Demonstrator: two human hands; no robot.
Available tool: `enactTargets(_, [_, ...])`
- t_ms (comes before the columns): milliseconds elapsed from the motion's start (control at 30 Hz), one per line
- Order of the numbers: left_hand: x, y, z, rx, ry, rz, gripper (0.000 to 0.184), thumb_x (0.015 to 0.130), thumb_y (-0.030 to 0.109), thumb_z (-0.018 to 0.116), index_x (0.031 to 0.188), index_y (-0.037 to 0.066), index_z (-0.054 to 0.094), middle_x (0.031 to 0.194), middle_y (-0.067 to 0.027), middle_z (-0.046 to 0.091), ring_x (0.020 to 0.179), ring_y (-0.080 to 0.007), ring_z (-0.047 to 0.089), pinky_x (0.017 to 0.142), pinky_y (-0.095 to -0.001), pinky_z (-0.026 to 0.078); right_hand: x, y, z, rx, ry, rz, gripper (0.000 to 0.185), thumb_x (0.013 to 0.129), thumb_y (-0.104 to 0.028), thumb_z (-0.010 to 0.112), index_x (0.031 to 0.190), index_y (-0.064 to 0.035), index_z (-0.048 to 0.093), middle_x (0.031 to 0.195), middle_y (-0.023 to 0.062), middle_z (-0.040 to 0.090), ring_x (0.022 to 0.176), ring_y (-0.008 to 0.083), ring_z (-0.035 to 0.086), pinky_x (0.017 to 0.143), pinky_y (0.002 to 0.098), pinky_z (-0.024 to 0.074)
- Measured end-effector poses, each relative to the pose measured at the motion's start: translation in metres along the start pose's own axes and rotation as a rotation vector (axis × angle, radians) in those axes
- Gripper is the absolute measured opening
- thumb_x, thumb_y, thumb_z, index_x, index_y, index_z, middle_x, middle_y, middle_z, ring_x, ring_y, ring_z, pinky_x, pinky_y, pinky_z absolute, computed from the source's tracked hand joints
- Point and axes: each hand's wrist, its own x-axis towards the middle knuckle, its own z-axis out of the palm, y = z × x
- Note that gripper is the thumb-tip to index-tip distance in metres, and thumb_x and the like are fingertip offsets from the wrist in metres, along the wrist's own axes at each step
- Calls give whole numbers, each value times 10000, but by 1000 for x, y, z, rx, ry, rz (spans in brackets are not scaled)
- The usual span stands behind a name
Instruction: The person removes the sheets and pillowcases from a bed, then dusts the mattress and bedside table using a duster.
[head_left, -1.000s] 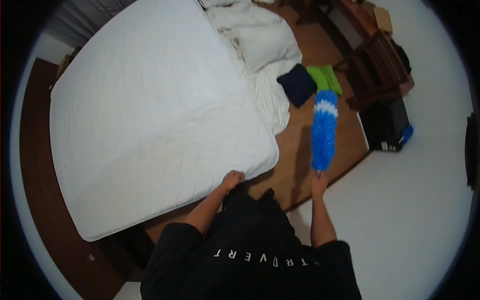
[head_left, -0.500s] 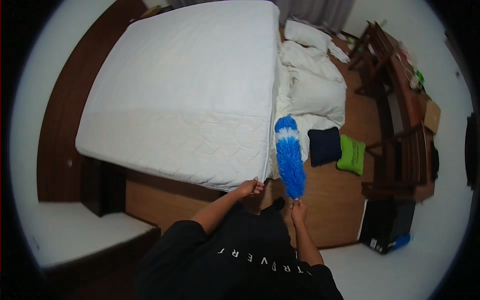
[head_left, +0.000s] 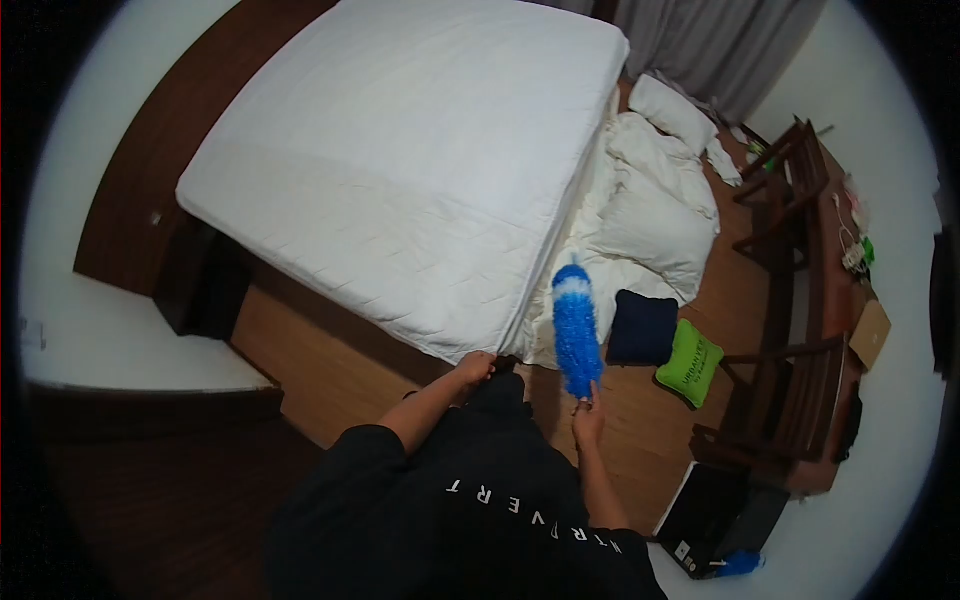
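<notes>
My right hand (head_left: pixel 589 420) is closed around the handle end of a fluffy blue duster (head_left: pixel 576 330) with a white band near its tip. The duster points away from me, above the floor beside the bed. At the near corner of the white mattress (head_left: pixel 400 200), my left hand (head_left: pixel 477 367) has its fingers curled on the edge. How firmly it grips there is partly hidden.
White bedding (head_left: pixel 660 225) and a pillow (head_left: pixel 672 112) lie right of the mattress. A navy cushion (head_left: pixel 642 327) and a green cushion (head_left: pixel 690 363) rest on the wooden floor (head_left: pixel 320 350). Wooden chairs (head_left: pixel 785 385) stand along a desk; a black box (head_left: pixel 705 515) sits nearer me.
The view has turned, so the bed and cushions appear rotated. My left hand has moved closer against the mattress corner. The duster stays in my right hand.
</notes>
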Motion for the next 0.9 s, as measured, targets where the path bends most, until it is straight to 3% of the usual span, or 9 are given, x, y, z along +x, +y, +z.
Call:
enactTargets(167, [41,13,9,-125,37,59,277,773,312,547,869,55,583,724,-68,579,599,-171,553,488,-327,438,-2,18,-13,173,-64,83,367,873,-83,389,1239,-92,414,798,60,527,557,108,479,546,255,419])
enactTargets(233, [58,19,6,350,405,324,336,720,320,614,909,49,553,824,-112,583,688,-249,578,573,-371,459,3,33,-19,227,-24,60,367,871,-74,385,1237,-77,409,771,57,520,553,106,472,544,251,415])
enactTargets(333, [45,48,0,582,559,254,414,670,330,660,930,49,501,878,-156,557,762,-317,569,651,-414,456,23,38,-28,95,13,128,372,870,-73,387,1242,-79,401,746,53,520,554,106,469,547,250,414])
enactTargets(433, [33,68,6,806,514,219,428,662,325,668,911,48,457,880,-164,534,746,-318,571,627,-413,460,47,52,-49,-35,19,174,373,874,-50,382,1246,-71,388,693,34,485,566,94,462,541,232,400])
enactTargets(467, [43,58,7,842,545,255,288,715,230,602,874,44,450,802,-162,532,703,-323,576,596,-412,463,54,35,-55,-6,30,164,375,874,-54,381,1248,-79,384,691,36,486,560,93,457,533,231,396])
enactTargets(600, [53,46,6,938,525,331,145,730,83,490,863,41,447,738,-155,539,622,-320,577,555,-422,459,87,35,-59,142,63,138,386,873,-60,376,1257,-107,373,683,43,490,540,93,444,505,227,380])
enactTargets(733, [27,42,7,957,428,435,146,714,89,507,845,43,460,727,-150,538,629,-322,576,553,-411,462,102,-4,-62,119,20,215,390,875,-68,378,1261,-126,371,692,42,491,556,89,451,516,226,379])
enactTargets(833, [22,27,13,886,432,432,121,716,80,503,828,45,471,735,-150,542,633,-323,577,557,-410,463,115,-27,-62,88,-40,221,366,864,-47,394,1229,-71,408,717,27,493,585,89,459,567,224,388])
enactTargets(900, [15,22,15,857,421,393,103,720,82,496,814,46,479,742,-151,548,640,-323,579,563,-413,464,119,-39,-62,47,-111,106,392,871,-61,388,1261,-89,367,715,29,484,584,86,443,549,222,382])
